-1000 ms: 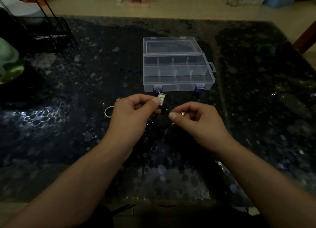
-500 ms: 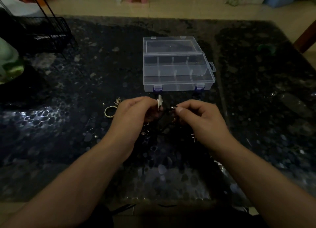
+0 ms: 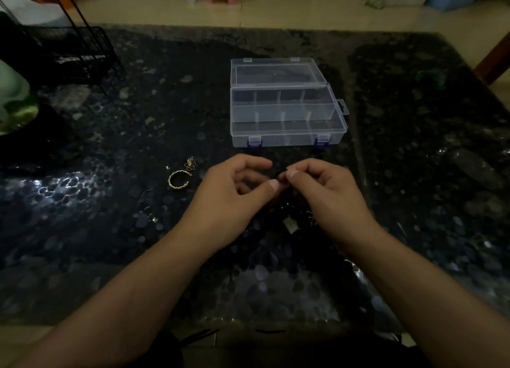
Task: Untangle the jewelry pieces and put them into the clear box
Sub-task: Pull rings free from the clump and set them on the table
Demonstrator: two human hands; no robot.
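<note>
Both hands up over the dark pebble-patterned table, close together at centre. Left hand with fingers curled, thumb tip pressed toward the right hand's fingertips; right hand likewise curled, thumb and forefinger pinched narrow. Between the two pinches, something thin and dark, a tangled jewelry piece, too dim to make out clearly. Below the right hand at about five o'clock from the pinch, a small pale tag seen against the tabletop, whether hanging or lying impossible to tell.

Clear box straight ahead at twelve o'clock, lid swung open and back, dividers showing, blue latches on the near wall. Nothing distinguishable inside the compartments in this light.

Off at nine o'clock of the left hand, a gold open ring flat on the table, and just beyond it at eleven o'clock a small gold wire charm, apart from the ring.

Far at ten o'clock, a black wire rack.
</note>
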